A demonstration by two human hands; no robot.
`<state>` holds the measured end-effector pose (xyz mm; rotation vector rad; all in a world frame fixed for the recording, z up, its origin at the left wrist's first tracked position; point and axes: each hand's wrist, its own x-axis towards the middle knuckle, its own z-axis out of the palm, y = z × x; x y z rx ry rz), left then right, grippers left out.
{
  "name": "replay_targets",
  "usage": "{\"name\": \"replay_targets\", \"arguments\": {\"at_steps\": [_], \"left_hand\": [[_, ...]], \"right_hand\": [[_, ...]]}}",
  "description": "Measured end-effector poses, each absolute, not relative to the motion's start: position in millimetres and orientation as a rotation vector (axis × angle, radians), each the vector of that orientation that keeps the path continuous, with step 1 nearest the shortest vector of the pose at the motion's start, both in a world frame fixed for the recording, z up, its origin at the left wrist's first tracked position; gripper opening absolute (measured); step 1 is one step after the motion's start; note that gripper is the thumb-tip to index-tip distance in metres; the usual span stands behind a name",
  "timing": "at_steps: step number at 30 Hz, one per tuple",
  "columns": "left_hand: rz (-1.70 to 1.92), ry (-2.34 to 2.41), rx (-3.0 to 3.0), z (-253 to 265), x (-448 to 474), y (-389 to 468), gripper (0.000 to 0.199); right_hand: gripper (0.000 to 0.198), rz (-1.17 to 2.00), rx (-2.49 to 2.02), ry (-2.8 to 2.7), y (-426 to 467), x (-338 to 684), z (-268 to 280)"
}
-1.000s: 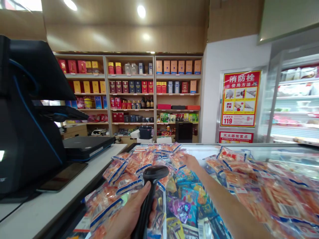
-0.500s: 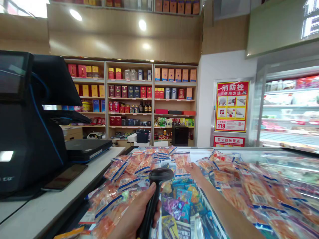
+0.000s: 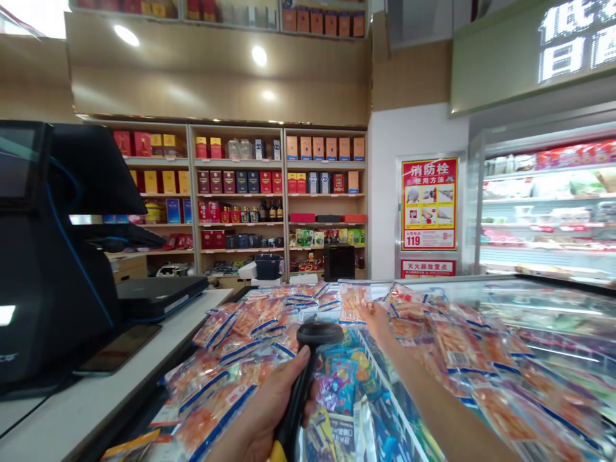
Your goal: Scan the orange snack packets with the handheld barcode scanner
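My left hand (image 3: 282,398) is wrapped around the handle of a black barcode scanner (image 3: 308,366), its head up and pointing away from me. Farther forward, my right hand (image 3: 378,317) pinches the right side of a clear plastic packet of orange-pink food (image 3: 353,298). That packet is held upright above the freezer, beyond the scanner's head. Similar packets with blue edges (image 3: 269,314) lie spread on the freezer's glass to the left, and more packets (image 3: 457,343) are piled on the right. Below the scanner, a white wire basket (image 3: 392,404) contains colourful wrapped ice creams.
Along the left runs a white counter (image 3: 139,359) with a black phone (image 3: 120,350) and a black checkout terminal (image 3: 58,256). Shelves of boxed bottles (image 3: 240,183) stand behind. A lit display fridge (image 3: 548,205) is at the right, past a red fire-hydrant notice (image 3: 429,204).
The view has turned slightly right, so the background slides left. The scanner has moved a little right, nearer the held packet. My right hand keeps its pinch, and the packet now stands more upright.
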<state>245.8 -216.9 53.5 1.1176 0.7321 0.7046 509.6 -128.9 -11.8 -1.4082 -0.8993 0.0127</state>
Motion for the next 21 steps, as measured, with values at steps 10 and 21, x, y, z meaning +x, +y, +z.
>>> {"name": "replay_targets", "arguments": {"at_steps": [10, 21], "left_hand": [[0.658, 0.707, 1.103, 58, 246, -222, 0.045], [0.678, 0.695, 1.065, 56, 239, -222, 0.043]], "right_hand": [[0.030, -0.133, -1.556, -0.996, -142, 507, -11], [0.026, -0.164, -1.636, -1.098, -152, 503, -22]]}}
